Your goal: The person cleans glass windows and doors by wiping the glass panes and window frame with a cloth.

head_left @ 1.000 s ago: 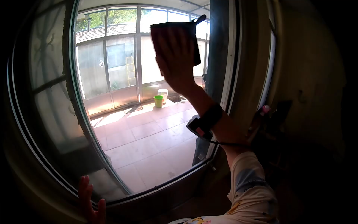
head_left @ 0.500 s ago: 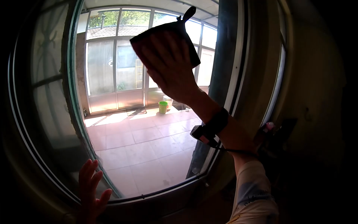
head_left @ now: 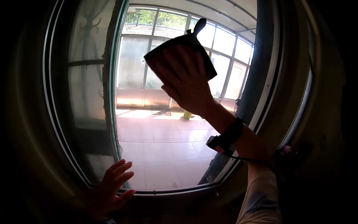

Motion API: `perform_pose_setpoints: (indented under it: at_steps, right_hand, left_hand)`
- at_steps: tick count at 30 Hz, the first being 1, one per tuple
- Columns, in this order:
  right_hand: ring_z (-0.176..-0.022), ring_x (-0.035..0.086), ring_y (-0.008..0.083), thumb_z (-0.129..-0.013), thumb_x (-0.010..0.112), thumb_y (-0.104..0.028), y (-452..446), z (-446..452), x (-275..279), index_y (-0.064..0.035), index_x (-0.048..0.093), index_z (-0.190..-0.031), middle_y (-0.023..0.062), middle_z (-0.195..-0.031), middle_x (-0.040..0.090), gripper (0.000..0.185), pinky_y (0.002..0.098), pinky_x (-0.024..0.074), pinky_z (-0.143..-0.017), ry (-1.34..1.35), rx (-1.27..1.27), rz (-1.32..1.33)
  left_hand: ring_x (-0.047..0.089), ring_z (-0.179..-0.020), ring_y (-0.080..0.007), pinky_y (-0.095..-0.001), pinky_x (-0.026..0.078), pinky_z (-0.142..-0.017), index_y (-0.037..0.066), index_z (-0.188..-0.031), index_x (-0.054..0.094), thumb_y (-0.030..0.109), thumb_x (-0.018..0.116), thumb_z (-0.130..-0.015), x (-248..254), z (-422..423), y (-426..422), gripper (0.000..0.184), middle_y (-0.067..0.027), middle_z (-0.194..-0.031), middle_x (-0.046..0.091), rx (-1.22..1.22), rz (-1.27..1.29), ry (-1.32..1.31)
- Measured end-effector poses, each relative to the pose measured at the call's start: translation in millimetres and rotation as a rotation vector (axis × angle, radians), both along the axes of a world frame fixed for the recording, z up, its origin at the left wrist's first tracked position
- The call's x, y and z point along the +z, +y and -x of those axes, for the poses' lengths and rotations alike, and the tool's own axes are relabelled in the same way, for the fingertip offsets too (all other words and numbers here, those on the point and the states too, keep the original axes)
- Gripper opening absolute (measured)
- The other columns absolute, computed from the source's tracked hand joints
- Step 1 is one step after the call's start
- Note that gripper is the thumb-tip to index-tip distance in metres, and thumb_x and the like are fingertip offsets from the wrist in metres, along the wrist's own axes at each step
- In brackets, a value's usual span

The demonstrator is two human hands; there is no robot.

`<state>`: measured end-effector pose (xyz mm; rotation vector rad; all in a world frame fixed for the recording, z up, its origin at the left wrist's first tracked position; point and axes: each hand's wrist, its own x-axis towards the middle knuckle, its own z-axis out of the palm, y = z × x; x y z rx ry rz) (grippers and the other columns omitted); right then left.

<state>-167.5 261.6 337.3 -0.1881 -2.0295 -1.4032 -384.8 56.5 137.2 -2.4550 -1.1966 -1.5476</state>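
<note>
My right hand (head_left: 190,84) lies spread over a dark reddish cloth (head_left: 164,59) with a loop at its top corner, pressing it flat against the window pane (head_left: 164,149). The cloth is tilted, its loop pointing up and right. A black strap with a small device (head_left: 227,138) and a cable is round my right wrist. Low on the left, my left hand (head_left: 113,186) is raised with its fingers apart, nothing in it, near the lower left of the window frame.
The window frame (head_left: 268,89) surrounds the pane. Through the glass show a tiled floor, a green container (head_left: 187,114) and a glazed enclosure. A small pink object (head_left: 287,149) is in the shadow at the right.
The view has shifted, so the window sits further right. My right hand and the cloth have tilted, with the cloth's left corner now lower. My left hand appears further right, its fingers still apart.
</note>
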Motion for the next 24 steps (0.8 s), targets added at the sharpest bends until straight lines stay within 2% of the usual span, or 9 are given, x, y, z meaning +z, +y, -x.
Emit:
perform_pose_setpoints:
  at_steps: [2, 4, 6, 9, 11, 15, 17, 20, 24]
  right_hand:
    - [-0.131, 0.032, 0.0332, -0.081, 0.062, -0.039, 1.5, -19.4, 5.3, -0.0268, 0.046, -0.134, 0.0048, -0.145, 0.036, 0.057, 0.0589, 0.0150, -0.109, -0.067, -0.073, 0.009]
    - [-0.129, 0.035, 0.0363, -0.086, 0.059, -0.027, 9.8, -28.8, 70.6, -0.0178, 0.044, -0.136, 0.0093, -0.144, 0.036, 0.053, 0.0532, 0.0211, -0.109, 0.276, -0.023, -0.094]
    - [-0.126, 0.041, 0.0365, -0.090, 0.054, -0.021, 47.5, -48.4, 152.0, -0.0065, 0.045, -0.132, 0.0147, -0.141, 0.040, 0.045, 0.0499, 0.0347, -0.102, 0.447, -0.166, -0.669]
    - [-0.126, 0.044, 0.0305, -0.098, 0.042, -0.026, 64.4, 5.4, 207.5, -0.0095, 0.036, -0.138, 0.0124, -0.140, 0.043, 0.044, 0.0451, 0.0337, -0.104, 0.451, -0.031, -0.885]
    - [-0.131, 0.031, 0.0330, -0.093, 0.048, -0.035, 8.6, 118.9, 133.5, -0.0162, 0.043, -0.137, 0.0116, -0.143, 0.037, 0.048, 0.0546, 0.0222, -0.105, 0.630, 0.042, -0.369]
    - [-0.136, 0.025, 0.0335, -0.080, 0.063, -0.037, -54.4, 194.2, -27.6, -0.0230, 0.044, -0.136, 0.0070, -0.146, 0.034, 0.061, 0.0610, 0.0133, -0.108, 0.075, 0.037, 0.148]
    - [-0.134, 0.029, 0.0309, -0.080, 0.063, -0.039, -61.8, 187.1, -65.9, -0.0268, 0.047, -0.134, 0.0045, -0.144, 0.037, 0.058, 0.0601, 0.0146, -0.108, -0.176, 0.036, 0.210]
    - [-0.128, 0.035, 0.0325, -0.084, 0.059, -0.035, -56.9, 191.3, -14.9, -0.0243, 0.049, -0.132, 0.0047, -0.141, 0.041, 0.050, 0.0592, 0.0200, -0.106, -0.086, -0.046, 0.011]
    - [-0.126, 0.035, 0.0354, -0.090, 0.052, -0.031, -31.5, 235.7, 143.0, -0.0191, 0.048, -0.132, 0.0079, -0.139, 0.043, 0.044, 0.0567, 0.0243, -0.102, 0.329, -0.171, -0.488]
  left_hand:
    - [0.038, -0.130, -0.0328, -0.0443, 0.033, -0.105, 0.009, -0.128, 0.047, 0.021, 0.066, -0.084, -28.1, 28.5, -11.9, 0.049, -0.0134, -0.135, 0.046, 0.073, 0.037, -0.037]
    - [0.038, -0.130, -0.0322, -0.0441, 0.032, -0.105, 0.007, -0.126, 0.049, 0.018, 0.065, -0.083, -54.9, 63.7, -30.8, 0.047, -0.0136, -0.134, 0.047, 0.186, 0.124, -0.146]
    - [0.038, -0.130, -0.0321, -0.0442, 0.032, -0.106, 0.007, -0.126, 0.049, 0.018, 0.065, -0.083, -51.4, 91.3, -51.2, 0.047, -0.0136, -0.134, 0.047, 0.252, 0.124, -0.156]
    - [0.037, -0.131, -0.0323, -0.0444, 0.031, -0.106, 0.006, -0.125, 0.050, 0.018, 0.065, -0.082, -25.7, 125.7, -63.3, 0.047, -0.0138, -0.135, 0.047, 0.305, 0.075, -0.172]
    - [0.034, -0.133, -0.0325, -0.0479, 0.027, -0.107, 0.008, -0.127, 0.049, 0.018, 0.063, -0.084, -9.7, 140.1, -51.7, 0.046, -0.0143, -0.139, 0.043, 0.291, -0.082, -0.107]
    - [0.029, -0.136, -0.0330, -0.0512, 0.022, -0.109, 0.010, -0.133, 0.044, 0.021, 0.061, -0.086, 0.3, 171.7, -39.3, 0.051, -0.0158, -0.144, 0.036, 0.477, -0.202, 0.082]
    - [0.025, -0.139, -0.0314, -0.0551, 0.018, -0.109, 0.015, -0.139, 0.038, 0.021, 0.060, -0.086, -4.5, 193.0, -38.8, 0.058, -0.0132, -0.149, 0.027, 0.655, -0.199, 0.161]
    - [0.023, -0.138, -0.0347, -0.0538, 0.021, -0.108, 0.014, -0.143, 0.030, 0.018, 0.065, -0.082, 2.0, 223.5, -29.0, 0.070, -0.0154, -0.150, 0.024, 0.721, -0.234, 0.186]
    - [0.025, -0.137, -0.0361, -0.0499, 0.026, -0.107, 0.009, -0.144, 0.026, 0.016, 0.067, -0.080, 9.2, 242.3, -5.0, 0.076, -0.0174, -0.150, 0.023, 0.713, -0.321, 0.166]
